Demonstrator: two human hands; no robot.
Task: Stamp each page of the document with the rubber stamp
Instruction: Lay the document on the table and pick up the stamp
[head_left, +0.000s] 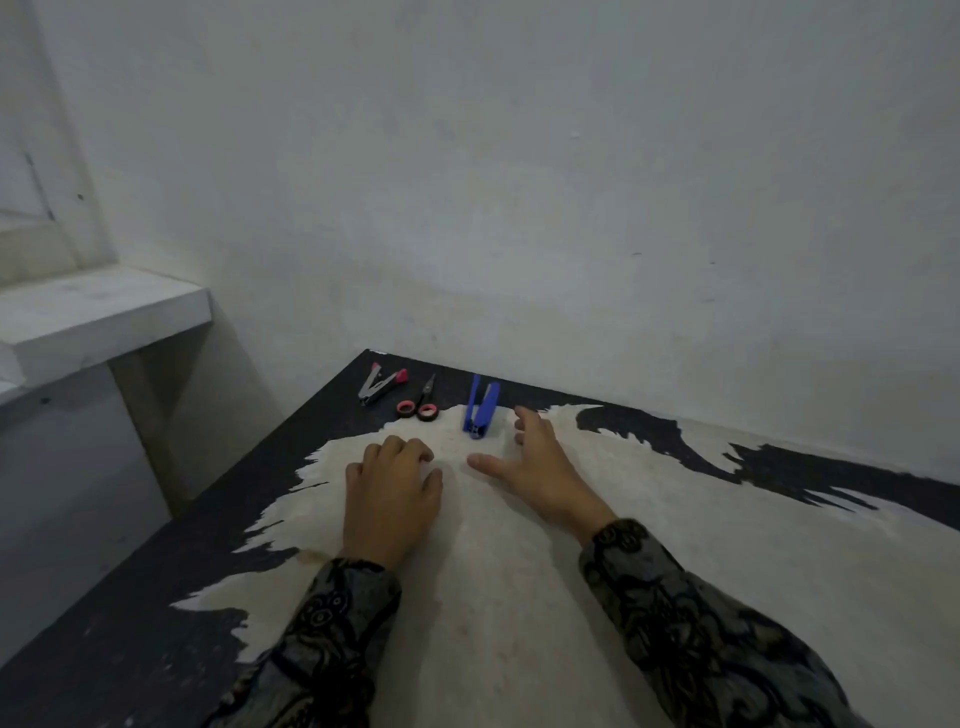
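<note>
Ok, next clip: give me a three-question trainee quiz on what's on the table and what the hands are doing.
1. True or false: the right hand is gripping the blue stapler.
2. Multiple choice: which item lies between the red-handled stapler and the blue stapler? A) a rubber stamp B) the scissors C) a stack of paper
3. Fill in: the left hand rests with its fingers ____ on the table.

Key
1. False: the right hand is open with fingers spread beside the stapler, holding nothing.
2. B. No stamp or document pages are visible.
3. Curled, palm down, holding nothing.
</note>
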